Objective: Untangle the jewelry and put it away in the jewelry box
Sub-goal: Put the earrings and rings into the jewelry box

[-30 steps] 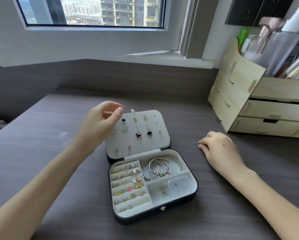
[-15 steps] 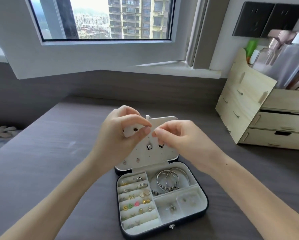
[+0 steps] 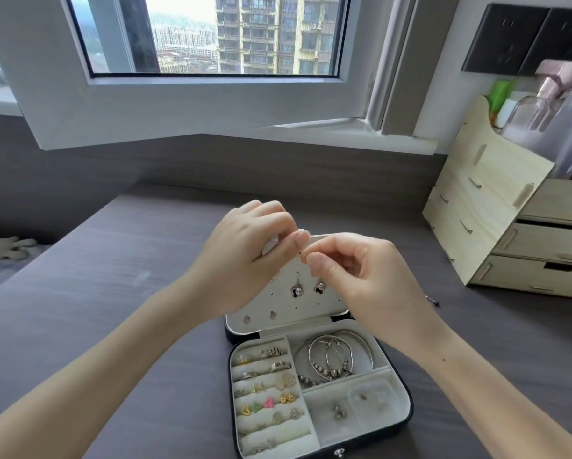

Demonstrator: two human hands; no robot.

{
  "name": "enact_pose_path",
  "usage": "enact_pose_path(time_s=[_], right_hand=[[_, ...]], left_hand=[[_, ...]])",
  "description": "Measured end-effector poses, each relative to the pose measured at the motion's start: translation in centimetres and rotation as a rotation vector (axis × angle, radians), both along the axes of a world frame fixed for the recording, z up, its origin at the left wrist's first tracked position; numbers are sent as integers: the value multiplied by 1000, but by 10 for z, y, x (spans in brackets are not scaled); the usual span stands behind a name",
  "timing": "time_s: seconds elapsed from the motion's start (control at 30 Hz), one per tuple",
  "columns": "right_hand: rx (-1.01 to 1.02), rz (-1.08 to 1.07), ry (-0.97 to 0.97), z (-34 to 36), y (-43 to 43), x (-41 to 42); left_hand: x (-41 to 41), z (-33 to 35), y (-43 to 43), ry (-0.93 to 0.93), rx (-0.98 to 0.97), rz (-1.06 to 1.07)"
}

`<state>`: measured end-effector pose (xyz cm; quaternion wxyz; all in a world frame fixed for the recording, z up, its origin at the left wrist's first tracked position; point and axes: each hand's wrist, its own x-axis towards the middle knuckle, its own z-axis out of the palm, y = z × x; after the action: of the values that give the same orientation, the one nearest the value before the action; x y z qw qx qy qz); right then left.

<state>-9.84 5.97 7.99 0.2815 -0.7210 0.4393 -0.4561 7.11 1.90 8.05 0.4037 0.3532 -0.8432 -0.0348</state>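
Grey wood-grain desk carries an open black jewelry box with white lining. Above its raised lid, the left hand and right hand meet, each pinching the same tiny metal jewelry piece between thumb and forefinger.

Jewelry box: dark shell, pale lining, open, with its lid tilted back. The lid panel carries a pair of dark flower drop earrings. In the base, the left rolls hold rings and coloured heart studs, and the upper right compartment holds silver bangles. A tiny metal piece is pinched between the left hand and right hand, in front of the lid's top. A loose earring lies right of the box.
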Motion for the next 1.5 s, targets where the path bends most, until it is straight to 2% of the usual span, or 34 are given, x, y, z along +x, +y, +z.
enact_pose_path(time_s=[0.13,0.33,0.53,0.67,0.87,1.07,1.3,1.5], right_hand=[[-45,-17,-5,0,1,1],[-25,-22,16,-1,0,4],[17,-8,-13,1,0,2],[20,2,-2,1,1,2],[23,-15,-34,3,1,2],[16,-20,-24,4,2,4],[24,-20,-11,3,2,4],[41,-52,-38,3,1,6]], left_hand=[[-5,-3,2,69,-35,49],[-3,-3,1,60,-109,13],[6,0,2,78,76,-149],[6,1,0,91,167,-133],[2,0,2,119,133,-54],[2,1,1,102,79,-83],[9,4,1,92,211,-223],[5,1,0,47,103,-120]])
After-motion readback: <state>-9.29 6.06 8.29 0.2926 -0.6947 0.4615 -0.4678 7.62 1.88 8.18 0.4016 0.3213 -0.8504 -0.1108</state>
